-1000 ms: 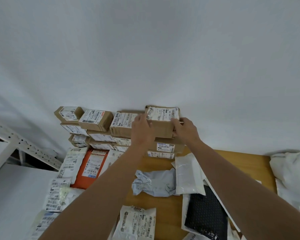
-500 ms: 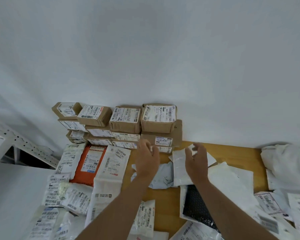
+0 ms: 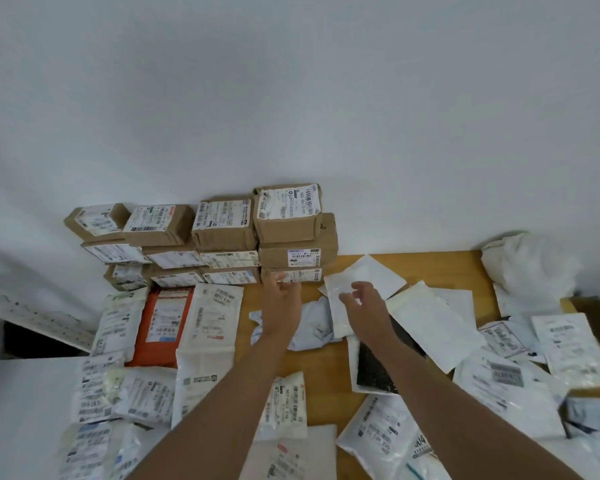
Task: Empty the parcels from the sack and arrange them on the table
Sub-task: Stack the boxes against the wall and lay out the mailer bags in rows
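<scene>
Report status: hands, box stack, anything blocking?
Left hand open, empty. Right hand open over white mailer. Box stack against wall. Loose mailers crowd table.

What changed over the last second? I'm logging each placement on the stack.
Both hands let go of the top box, now resting on the right column of the stack against the wall. The left hand and right hand drew back toward the person, open over the table. The stack and mailers stayed put.

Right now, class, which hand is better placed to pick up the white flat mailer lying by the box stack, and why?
The right hand: it hovers open directly over the white mailer, while the left hand sits over the crumpled grey bag.
</scene>
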A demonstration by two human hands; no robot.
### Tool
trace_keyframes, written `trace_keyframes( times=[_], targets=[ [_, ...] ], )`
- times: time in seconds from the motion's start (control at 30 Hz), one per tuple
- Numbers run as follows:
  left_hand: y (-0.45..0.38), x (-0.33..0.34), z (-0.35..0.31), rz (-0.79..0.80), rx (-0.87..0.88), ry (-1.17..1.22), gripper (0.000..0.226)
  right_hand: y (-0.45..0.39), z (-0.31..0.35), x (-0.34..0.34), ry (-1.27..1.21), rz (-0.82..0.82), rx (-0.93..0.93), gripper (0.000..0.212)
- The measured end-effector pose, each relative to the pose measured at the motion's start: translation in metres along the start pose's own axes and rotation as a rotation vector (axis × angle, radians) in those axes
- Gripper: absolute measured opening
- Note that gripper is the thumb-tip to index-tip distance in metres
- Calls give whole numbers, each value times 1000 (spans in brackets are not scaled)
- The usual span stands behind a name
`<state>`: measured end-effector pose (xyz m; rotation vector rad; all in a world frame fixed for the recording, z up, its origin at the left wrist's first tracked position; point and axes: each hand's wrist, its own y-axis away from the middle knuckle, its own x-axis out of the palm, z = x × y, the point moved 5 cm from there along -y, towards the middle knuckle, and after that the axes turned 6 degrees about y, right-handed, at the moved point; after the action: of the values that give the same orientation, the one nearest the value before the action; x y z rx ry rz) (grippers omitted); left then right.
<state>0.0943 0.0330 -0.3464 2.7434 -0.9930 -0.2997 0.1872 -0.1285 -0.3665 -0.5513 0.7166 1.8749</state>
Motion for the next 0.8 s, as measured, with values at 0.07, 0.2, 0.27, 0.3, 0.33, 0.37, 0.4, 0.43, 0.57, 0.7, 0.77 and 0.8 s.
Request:
trace_keyframes(
  times=[0.07,0.2,0.27,0.3,0.33,0.37,0.4,0.43,0.57,0.7,0.77,0.8],
  targets=[
    [4,-2,3,24,-15,-29,23,-3,9,5,9,17,21,44],
    [17,-3,30,87,-134,-177,20,8,-5,7,164,36,52,44],
    [27,3,50,205,-180,-270,16,19,-26,-2,410,12,55,46],
    [36,8,59,285,-181,-332,16,26,-41,-8,551,-14,63,49],
    [46,16,69,362,-183,-407,15,35,-58,-14,675,-40,79,54],
    [57,25,79,428,-175,-456,13,44,-77,-19,770,-46,108,62],
    [69,35,86,489,-173,-496,12,54,-98,-21,833,-17,148,71],
    [79,46,95,548,-157,-539,18,60,-119,-21,870,53,185,79],
    [115,92,125,759,-187,-756,82,68,-170,-11,645,376,125,105],
    [124,99,140,558,-190,-982,83,66,-171,-31,514,333,-136,75],
    [127,100,137,372,-158,-996,79,67,-182,-61,560,76,-257,59],
    [130,104,133,289,-125,-988,77,68,-198,-80,593,-67,-246,56]
  ],
)
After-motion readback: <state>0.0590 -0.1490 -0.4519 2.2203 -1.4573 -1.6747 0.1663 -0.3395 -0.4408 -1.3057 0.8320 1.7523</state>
